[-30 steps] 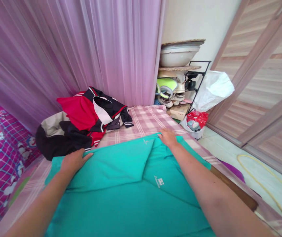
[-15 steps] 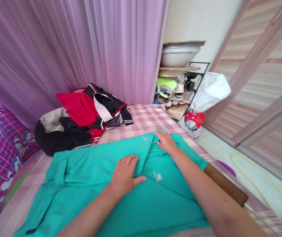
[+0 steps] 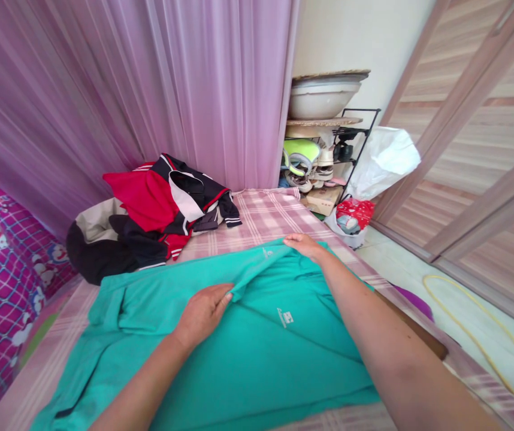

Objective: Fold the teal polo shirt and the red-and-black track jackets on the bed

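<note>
A teal shirt (image 3: 221,365) with a small white logo lies spread on a pink plaid bed sheet (image 3: 266,218). My left hand (image 3: 203,311) pinches a folded edge of the shirt near its middle and lifts it a little. My right hand (image 3: 304,245) grips the far edge of the same fold, fingers closed on the cloth. Both forearms reach over the shirt from the near side.
A heap of red, black and white clothes (image 3: 158,209) lies at the far left of the bed. A magenta patterned blanket (image 3: 0,263) sits at the left. Purple curtains hang behind. A shoe rack (image 3: 329,161) with a basin, bags and a yellow hose (image 3: 481,317) stand at the right.
My left hand moved from the shirt's left edge to its middle, lay flat, then pinched the fold and raised it. My right hand stayed at the far edge.
</note>
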A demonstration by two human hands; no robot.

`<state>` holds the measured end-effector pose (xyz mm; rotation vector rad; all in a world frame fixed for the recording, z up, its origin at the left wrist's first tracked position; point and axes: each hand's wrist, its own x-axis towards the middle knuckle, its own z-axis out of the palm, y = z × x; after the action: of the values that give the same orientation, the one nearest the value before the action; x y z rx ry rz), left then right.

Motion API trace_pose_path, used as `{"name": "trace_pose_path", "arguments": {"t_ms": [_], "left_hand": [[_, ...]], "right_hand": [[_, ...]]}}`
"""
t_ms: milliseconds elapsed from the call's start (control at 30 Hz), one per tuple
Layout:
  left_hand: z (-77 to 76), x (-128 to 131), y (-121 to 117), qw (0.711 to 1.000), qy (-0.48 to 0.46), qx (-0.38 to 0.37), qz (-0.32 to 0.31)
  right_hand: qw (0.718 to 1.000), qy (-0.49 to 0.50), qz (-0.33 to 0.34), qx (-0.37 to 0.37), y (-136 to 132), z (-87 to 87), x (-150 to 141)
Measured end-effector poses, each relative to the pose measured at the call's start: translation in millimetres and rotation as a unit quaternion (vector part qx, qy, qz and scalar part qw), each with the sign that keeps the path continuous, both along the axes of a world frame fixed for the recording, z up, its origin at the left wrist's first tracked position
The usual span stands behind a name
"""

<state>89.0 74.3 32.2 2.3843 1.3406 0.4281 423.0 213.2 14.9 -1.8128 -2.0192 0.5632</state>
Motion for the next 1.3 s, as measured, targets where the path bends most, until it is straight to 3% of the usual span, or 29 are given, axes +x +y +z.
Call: {"name": "trace_pose_path", "arguments": {"t_ms": [133,267,400,500,600,700,767,833,900,1000,1133,1300], "left_hand": [[-10.5,2.0,-8.5,0.997,0.05,0.007,-0.057],[-20.9,3.8,-16.3,0.995,0.078,0.036,-0.055],[-22.9,1.0,-14.2,0.996,0.015,0.083,-0.041],[-16.6,-2.8,-5.5,0.997,-0.045,0.063,0.019],[-4.5,-6.9,3.4,0.995,-0.06,0.038,0.069],[8.5,-13.6,6.2,0.998,-0.037,0.016,0.039],[15.3,-22.9,4.8,1.0,-0.018,-0.025,-0.003],[19.5,-38.3,3.5,0.998,0.003,-0.067,-0.006],[20.8,-60.1,4.2,0.996,0.032,-0.073,0.04],[18.9,-100.5,9.9,0.987,0.097,-0.005,0.131],[14.1,-151.8,18.9,0.934,0.22,0.073,0.274],[10.0,-187.0,22.4,0.888,0.259,-0.044,0.376]], "right_hand": [[0.995,-0.085,-0.036,0.043,-9.9,-4.6,-6.1],[0.973,-0.197,-0.052,0.106,-19.8,-5.6,-10.7],[0.977,-0.151,-0.032,0.146,-25.8,-2.9,-8.8],[0.977,-0.106,0.06,0.172,-31.4,-3.1,-7.3],[0.97,-0.121,0.129,0.168,-37.1,-6.4,-8.4],[0.97,-0.145,0.12,0.156,-39.9,-10.8,-10.2],[0.97,-0.15,0.097,0.164,-41.5,-13.0,-11.0],[0.968,-0.151,0.08,0.183,-44.5,-14.1,-11.3],[0.967,-0.148,0.067,0.197,-49.0,-14.1,-11.3],[0.968,-0.138,0.048,0.205,-55.5,-14.4,-10.4],[0.965,-0.126,0.043,0.226,-56.1,-20.7,-6.5],[0.967,-0.12,0.032,0.223,-45.5,-34.8,0.5]]}}
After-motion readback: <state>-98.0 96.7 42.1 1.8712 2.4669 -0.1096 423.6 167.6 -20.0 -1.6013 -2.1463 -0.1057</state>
